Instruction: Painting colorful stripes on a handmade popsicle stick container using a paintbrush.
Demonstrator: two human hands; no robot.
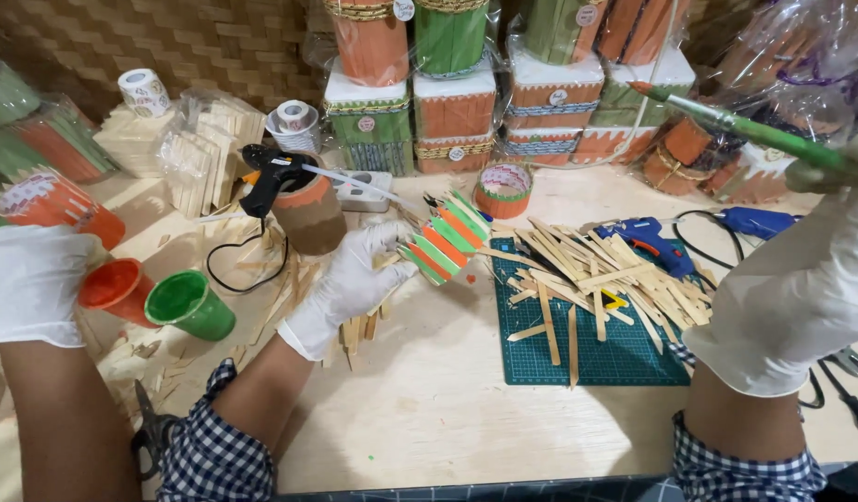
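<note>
Your left hand (355,279), in a white glove, is closed around a striped piece of orange and green sticks (448,237), holding it tilted just above the desk (429,400). Your right hand (801,279), also gloved, is raised high and grips a green-handled paintbrush (745,130) whose orange-tipped bristles point away to the left. A third gloved hand (29,284), another person's, rests at the far left beside an orange cup (118,288) and a green cup (192,305).

Between your hands lies a green cutting mat (587,358) heaped with bare wooden sticks (596,270); a blue glue gun (652,237) sits at its far edge. Beyond your left hand a black glue gun (271,177) leans on a brown cup. The desk is pale wood, smeared with paint near you and littered with sticks. Behind it stands a woven mat wall.

Along the back of the desk, stacked square boxes of orange and green sticks (457,102) are wrapped in clear film, each with a small round label. Two rolls of round stickers (145,91) sit to the far left of them.
</note>
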